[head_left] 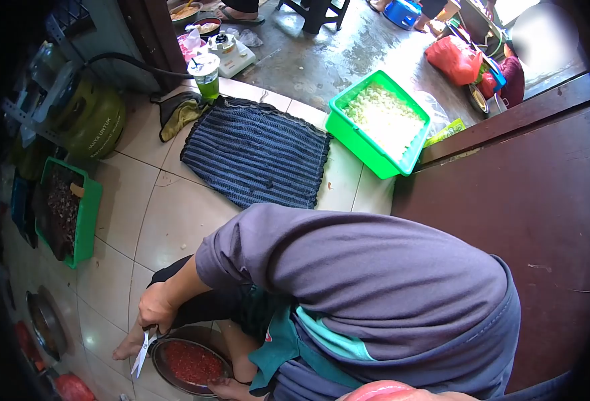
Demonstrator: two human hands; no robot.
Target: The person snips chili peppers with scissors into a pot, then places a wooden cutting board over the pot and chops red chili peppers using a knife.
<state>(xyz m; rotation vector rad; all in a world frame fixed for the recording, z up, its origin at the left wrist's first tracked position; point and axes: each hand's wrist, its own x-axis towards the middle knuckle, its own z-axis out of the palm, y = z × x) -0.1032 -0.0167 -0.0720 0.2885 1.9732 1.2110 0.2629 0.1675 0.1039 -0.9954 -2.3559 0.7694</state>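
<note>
My right hand (157, 309) is closed around the handles of a pair of scissors (142, 353), whose blades point down beside the left rim of a round metal bowl (163, 382). Chopped red food (189, 361) covers the inside of the bowl. At the bowl's lower right edge, my left hand (229, 387) grips the rim, its fingers partly seen. A bare foot (129, 344) rests on the tiles left of the bowl. The grey sleeve of my right arm crosses the middle of the view.
A striped dark mat (258, 152) lies on the tiles. Beyond it stand a green crate (365, 155) of chopped pale food and a cup (206, 79) of green drink. Leftward are a green gas cylinder (101, 117), another green crate (89, 220) and a metal pot (46, 324). A brown door (509, 214) is right.
</note>
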